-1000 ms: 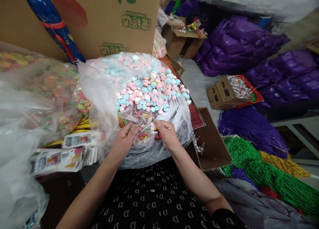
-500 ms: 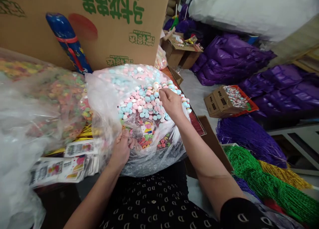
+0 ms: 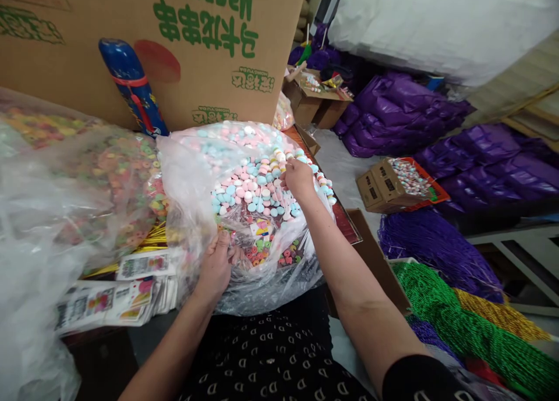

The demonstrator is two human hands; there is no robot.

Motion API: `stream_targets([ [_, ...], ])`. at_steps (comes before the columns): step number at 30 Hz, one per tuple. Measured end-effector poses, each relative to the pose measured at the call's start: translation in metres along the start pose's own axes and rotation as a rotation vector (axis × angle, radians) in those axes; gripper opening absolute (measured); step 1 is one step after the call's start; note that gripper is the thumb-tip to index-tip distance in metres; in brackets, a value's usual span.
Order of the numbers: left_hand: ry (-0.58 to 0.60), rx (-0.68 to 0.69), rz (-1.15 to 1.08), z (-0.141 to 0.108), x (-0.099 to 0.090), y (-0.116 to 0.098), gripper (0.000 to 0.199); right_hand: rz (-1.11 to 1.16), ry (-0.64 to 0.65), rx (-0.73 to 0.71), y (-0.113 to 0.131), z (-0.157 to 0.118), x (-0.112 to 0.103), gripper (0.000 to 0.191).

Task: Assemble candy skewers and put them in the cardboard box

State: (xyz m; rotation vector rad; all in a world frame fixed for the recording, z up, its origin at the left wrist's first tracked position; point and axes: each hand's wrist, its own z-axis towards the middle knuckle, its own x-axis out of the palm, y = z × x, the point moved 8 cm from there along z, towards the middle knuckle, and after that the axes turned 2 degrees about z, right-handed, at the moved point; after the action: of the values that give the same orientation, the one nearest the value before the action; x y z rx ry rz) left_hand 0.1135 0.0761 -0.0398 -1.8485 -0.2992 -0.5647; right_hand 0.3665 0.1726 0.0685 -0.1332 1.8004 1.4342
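Observation:
A large clear plastic bag (image 3: 262, 296) lies open in front of me, with pink, blue and white round candies (image 3: 244, 188) heaped in it. Over the right side of the heap, my right hand (image 3: 299, 178) is closed in a pinch beside a row of candies (image 3: 278, 156) lined up end to end. Its fingertips are partly hidden, so what they hold is unclear. At the bag's near left side, my left hand (image 3: 218, 262) has its fingers closed by crinkled clear plastic. Between the hands lie ring-shaped candies (image 3: 257, 252) and a printed label (image 3: 262, 227).
Left are a bag of ring candies (image 3: 117, 168), stacked printed packets (image 3: 105, 302) and gold ties (image 3: 152, 238). A carton (image 3: 209, 81) with a blue case (image 3: 131, 87) stands behind. Rightward are a candy box (image 3: 375, 185), purple sacks (image 3: 393, 113) and green tinsel-like strands (image 3: 463, 325).
The view has shifted slightly, so the scene sits a little lower and the carton shows more print. Both hands keep nearly the same places at the bag, fingers still closed.

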Motion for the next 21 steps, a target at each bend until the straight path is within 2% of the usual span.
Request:
stream_targets([
  [3,0.003,-0.025,-0.081,0.0,0.0,0.0,0.052,0.504,-0.048,0.168,-0.021,-0.014,-0.005,0.031],
  [5,0.006,-0.039,-0.128,-0.001,0.0,-0.001,0.05,0.726,-0.013,0.176,-0.027,-0.029,-0.003,0.028],
  [8,0.01,-0.039,-0.182,-0.001,0.001,-0.005,0.05,0.93,0.103,0.14,-0.037,-0.057,-0.002,0.027],
  [13,0.055,-0.03,-0.224,0.001,0.006,-0.013,0.05,1.055,0.244,0.097,-0.06,-0.112,-0.011,0.042],
  [17,0.068,-0.038,-0.244,-0.001,0.014,-0.022,0.048,1.042,0.269,0.113,-0.078,-0.151,-0.029,0.039],
  [21,0.027,-0.074,-0.239,-0.004,0.02,-0.024,0.052,1.037,0.264,0.099,-0.09,-0.176,-0.049,0.035],
])
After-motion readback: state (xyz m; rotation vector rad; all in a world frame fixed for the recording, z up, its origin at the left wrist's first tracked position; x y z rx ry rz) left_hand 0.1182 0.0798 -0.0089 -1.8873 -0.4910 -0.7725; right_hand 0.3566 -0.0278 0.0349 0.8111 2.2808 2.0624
